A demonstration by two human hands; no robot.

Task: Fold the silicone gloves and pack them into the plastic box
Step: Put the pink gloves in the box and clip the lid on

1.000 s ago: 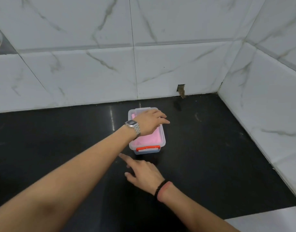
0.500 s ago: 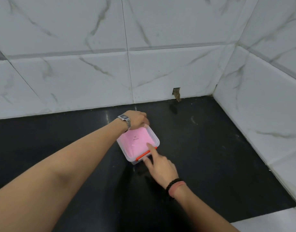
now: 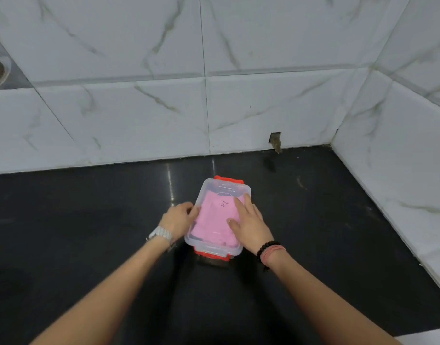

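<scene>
A clear plastic box [image 3: 215, 246] with its lid on and red latches at the near and far ends sits on the black counter [image 3: 338, 232]. Folded pink silicone gloves [image 3: 215, 217] show through the lid. My left hand [image 3: 177, 219] holds the box's left side, fingers curled against its edge. My right hand [image 3: 250, 224] lies flat on the lid's right half with fingers straight, pressing down.
White marble-look tiled walls [image 3: 139, 108] close the counter at the back and on the right [image 3: 400, 158]. A small broken hole [image 3: 275, 140] sits at the back wall's base. A white ledge edge [image 3: 425, 337] shows at the bottom right.
The box has been turned lengthwise and drawn nearer. My right hand moved from the near latch onto the lid. My left hand shifted from the far corner to the left side.
</scene>
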